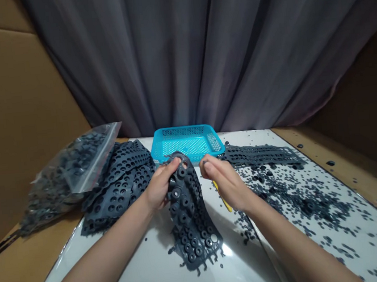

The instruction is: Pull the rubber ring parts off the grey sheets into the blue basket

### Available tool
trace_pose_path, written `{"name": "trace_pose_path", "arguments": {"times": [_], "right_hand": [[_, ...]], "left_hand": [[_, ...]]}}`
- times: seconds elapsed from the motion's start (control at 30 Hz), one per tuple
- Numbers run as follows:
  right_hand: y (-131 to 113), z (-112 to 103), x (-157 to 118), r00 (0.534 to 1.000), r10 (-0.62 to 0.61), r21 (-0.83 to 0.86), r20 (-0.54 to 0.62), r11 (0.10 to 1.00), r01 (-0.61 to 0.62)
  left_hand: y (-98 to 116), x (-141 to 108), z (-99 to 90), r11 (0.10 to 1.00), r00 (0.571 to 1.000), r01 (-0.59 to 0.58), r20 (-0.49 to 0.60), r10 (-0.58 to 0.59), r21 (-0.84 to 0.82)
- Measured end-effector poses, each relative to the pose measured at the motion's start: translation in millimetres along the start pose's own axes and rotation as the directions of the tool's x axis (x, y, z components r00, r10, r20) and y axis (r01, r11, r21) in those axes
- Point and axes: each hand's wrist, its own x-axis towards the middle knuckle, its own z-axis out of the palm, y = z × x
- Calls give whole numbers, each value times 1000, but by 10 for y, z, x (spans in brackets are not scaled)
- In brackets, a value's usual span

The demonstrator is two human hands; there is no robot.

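Observation:
A dark rubber sheet (194, 223) with rows of raised round rings hangs down from my left hand (161, 182), which pinches its upper end. To the right of the sheet, my right hand (224, 180) is closed round a thin yellow-handled tool (222, 196). The handle sticks out below the fist, and a small dark piece seems to show at the fingertips. Just behind both hands stands a blue perforated basket (187, 145). Its visible floor holds no pieces.
At the left, a clear zip bag (73, 166) of dark rubber parts leans on stacked perforated sheets (116, 193). Flat perforated strips (260, 154) lie right of the basket. Many small dark bits (310, 206) are scattered over the white table (148, 271). A grey curtain (166, 53) hangs behind.

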Motion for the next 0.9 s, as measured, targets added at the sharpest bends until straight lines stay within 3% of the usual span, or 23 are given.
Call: {"name": "trace_pose_path", "arguments": {"times": [0.13, 0.27, 0.33, 0.4, 0.47, 0.57, 0.63, 0.7, 0.77, 0.9], "right_hand": [[-89, 68, -27, 995, -17, -314, 101, 948, 48], [-71, 36, -14, 982, 3, -445, 189, 892, 82], [-69, 4, -12, 972, 15, -475, 234, 874, 101], [-80, -19, -14, 970, 21, -469, 244, 877, 99], [-88, -24, -16, 974, 20, -382, 224, 921, 69], [-62, 15, -5, 982, 55, 33, 183, 997, -62], [-14, 71, 8, 981, 115, 389, 156, 906, -168], [51, 135, 19, 974, 190, 606, 126, 762, -228], [121, 187, 27, 961, 263, 688, 91, 681, -251], [230, 200, 48, 938, 344, 706, 36, 656, -268]], "left_hand": [[-24, -47, 62, 992, 1000, -3, 19, 0, 130], [-14, -47, 42, 965, 998, -32, 67, 15, 261], [28, -40, 11, 881, 990, -126, 119, 80, 457], [76, -35, -17, 724, 978, -205, 176, 116, 659], [98, -31, -28, 661, 978, -193, 195, 71, 726], [43, -19, -13, 864, 990, -67, 141, -5, 499], [-37, -4, 7, 966, 997, -2, 77, -19, 258], [-118, 13, 23, 995, 999, 25, 36, -29, 95], [-181, 31, 23, 999, 999, 38, 29, -39, 18], [-216, 69, -20, 995, 997, 78, 19, -77, -65]]}}
